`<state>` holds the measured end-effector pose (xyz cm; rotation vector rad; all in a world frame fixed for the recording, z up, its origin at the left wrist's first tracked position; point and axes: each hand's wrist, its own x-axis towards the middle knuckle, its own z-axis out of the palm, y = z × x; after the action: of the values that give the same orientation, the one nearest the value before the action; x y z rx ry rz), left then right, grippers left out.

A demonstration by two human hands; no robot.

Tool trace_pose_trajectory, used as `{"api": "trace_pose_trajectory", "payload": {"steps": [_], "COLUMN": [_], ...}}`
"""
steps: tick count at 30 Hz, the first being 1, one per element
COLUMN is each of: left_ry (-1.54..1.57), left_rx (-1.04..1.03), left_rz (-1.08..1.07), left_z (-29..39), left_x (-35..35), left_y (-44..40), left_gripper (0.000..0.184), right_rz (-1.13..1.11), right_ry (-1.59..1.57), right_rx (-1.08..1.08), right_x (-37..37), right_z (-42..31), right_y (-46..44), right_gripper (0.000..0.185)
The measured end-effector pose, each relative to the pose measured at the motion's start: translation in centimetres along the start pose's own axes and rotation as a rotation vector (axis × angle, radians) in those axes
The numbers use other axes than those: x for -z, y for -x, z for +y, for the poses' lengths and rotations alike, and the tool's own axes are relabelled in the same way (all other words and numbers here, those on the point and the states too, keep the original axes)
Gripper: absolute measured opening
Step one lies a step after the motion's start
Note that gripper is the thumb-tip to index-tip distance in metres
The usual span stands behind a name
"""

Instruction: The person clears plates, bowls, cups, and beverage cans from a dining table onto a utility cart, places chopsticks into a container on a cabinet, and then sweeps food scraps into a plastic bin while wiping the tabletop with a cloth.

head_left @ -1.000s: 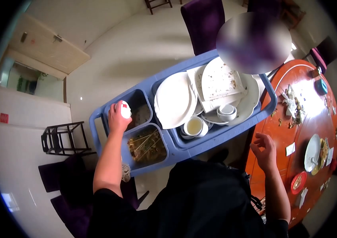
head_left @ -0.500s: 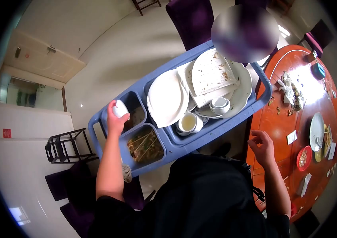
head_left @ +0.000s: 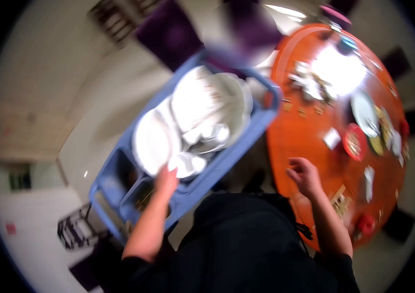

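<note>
My left hand (head_left: 167, 181) is over the blue bin (head_left: 242, 150), its fingertips closed at a small white cup (head_left: 181, 165). Blur hides exactly how the cup sits in the fingers; it is beside another white cup (head_left: 199, 164). A large white oval plate (head_left: 154, 141) lies just behind them, with stained white plates (head_left: 195, 97) stacked farther along. My right hand (head_left: 306, 177) hovers near the edge of the round wooden table (head_left: 293, 132), fingers loosely bent and apart, holding nothing.
On the table are a red bowl (head_left: 354, 142), a pale oval dish (head_left: 364, 113), crumpled tissues (head_left: 309, 85) and food scraps. The bin's near end has a dark compartment (head_left: 122, 173) and one with food waste (head_left: 144, 194). A purple chair (head_left: 169, 35) stands behind the bin.
My left hand has carried the white cup from above the waste compartments to the cups beside the oval plate. The view has turned, and my right hand stays near the table edge.
</note>
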<state>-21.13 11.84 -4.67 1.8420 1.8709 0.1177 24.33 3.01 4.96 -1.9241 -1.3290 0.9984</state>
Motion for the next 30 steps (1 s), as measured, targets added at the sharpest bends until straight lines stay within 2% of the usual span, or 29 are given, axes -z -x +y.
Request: {"api": "trace_pose_trajectory", "payload": {"steps": [1, 2, 3, 4, 6, 8, 9, 10, 11, 12, 14, 18, 20, 21, 24, 30], "left_ry": [-0.041, -0.249, -0.307, -0.338, -0.442, -0.362, -0.346, -0.330, -0.337, -0.290, -0.254, -0.241, -0.240, -0.261, -0.286, -0.282], "left_rx": [0.160, 0.030, 0.232, 0.213, 0.210, 0.138, 0.126, 0.113, 0.105, 0.106, 0.093, -0.043, -0.046, -0.041, -0.065, -0.211], "left_rz": [-0.168, -0.235, -0.326, -0.264, -0.086, 0.052, 0.063, 0.074, 0.076, 0.071, 0.068, 0.089, 0.072, 0.070, 0.050, 0.043], "left_z": [3.9, 7.6, 9.4, 8.1, 8.9, 7.7, 8.7, 9.9, 11.5, 13.6, 17.5, 21.2, 22.5, 22.9, 23.4, 27.2], "left_x": [0.6, -0.5, 0.5, 0.9, 3.2, 3.2, 3.5, 4.2, 4.7, 4.9, 4.4, 2.8, 2.4, 2.2, 2.1, 1.7], "left_y": [-1.5, -3.1, -3.3, -3.4, -3.0, -3.9, -3.8, -3.6, -3.3, -3.0, -2.9, -2.9, -2.5, -2.4, -2.3, -3.5], "left_gripper": [0.040, 0.049, 0.051, 0.054, 0.056, 0.054, 0.053, 0.051, 0.051, 0.049, 0.048, 0.038, 0.038, 0.038, 0.037, 0.036], "right_rz": [0.036, 0.073, 0.034, -0.004, 0.034, 0.275, 0.440, 0.467, 0.670, 0.674, 0.954, 1.091, 0.915, 0.925, 1.071, 1.047], "right_ry": [0.013, 0.022, 0.027, 0.029, -0.295, -0.963, -1.164, -1.315, -1.244, -1.254, -1.365, -1.633, -1.733, -1.743, -1.692, -1.627], "right_rx": [-0.050, -0.099, -0.128, -0.157, -0.450, -0.753, -0.826, -0.718, -0.843, -0.843, -1.078, -0.964, -0.980, -0.958, -0.940, -0.909], "right_x": [1.6, 4.3, 5.1, 5.0, 4.6, 6.9, 8.4, 9.4, 10.8, 12.3, 15.8, 18.6, 17.8, 17.3, 16.9, 17.7], "right_z": [2.4, 5.8, 8.7, 11.1, 16.6, 22.6, 24.3, 28.9, 29.3, 29.8, 31.7, 39.5, 42.6, 43.3, 39.1, 39.6], "right_y": [0.9, 1.0, 0.1, -0.5, -1.7, -2.5, -2.8, -3.0, -3.8, -4.6, -6.0, -7.7, -8.0, -8.4, -8.8, -6.8], "right_gripper": [0.030, 0.031, 0.032, 0.034, 0.029, 0.021, 0.017, 0.020, 0.025, 0.025, 0.037, 0.045, 0.048, 0.049, 0.039, 0.036]}}
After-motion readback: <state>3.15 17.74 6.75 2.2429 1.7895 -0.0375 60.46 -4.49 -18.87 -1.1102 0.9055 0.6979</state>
